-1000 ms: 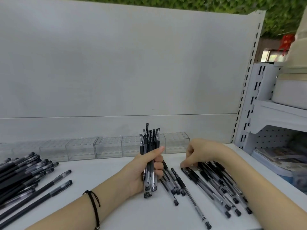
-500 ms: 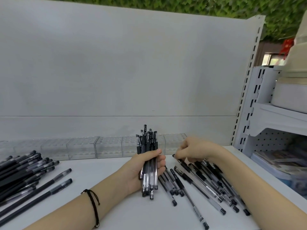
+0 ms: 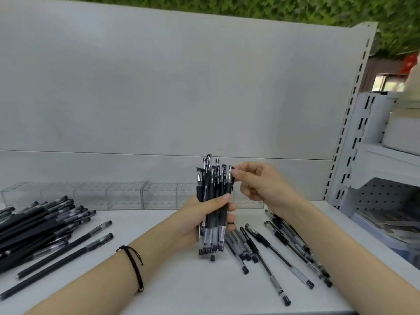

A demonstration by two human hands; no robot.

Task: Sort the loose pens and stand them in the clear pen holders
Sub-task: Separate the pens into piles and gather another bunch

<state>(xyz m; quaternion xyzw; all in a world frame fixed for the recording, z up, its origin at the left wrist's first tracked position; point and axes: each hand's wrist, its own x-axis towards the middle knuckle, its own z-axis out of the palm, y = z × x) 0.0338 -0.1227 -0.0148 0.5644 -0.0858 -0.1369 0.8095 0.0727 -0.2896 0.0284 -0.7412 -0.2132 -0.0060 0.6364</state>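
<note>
Gripping a bundle of pens upright just above the table, the left hand is seen with thumb and fingers curled round the barrels. The right hand, which was down at the loose pens half a second ago, is now raised to the bundle's top. There the cap end of the rightmost pen is pinched between thumb and forefinger. The bundle is held higher than before. A bigger pile is lying on the table's left side. The clear pen holders are lined up along the back wall.
</note>
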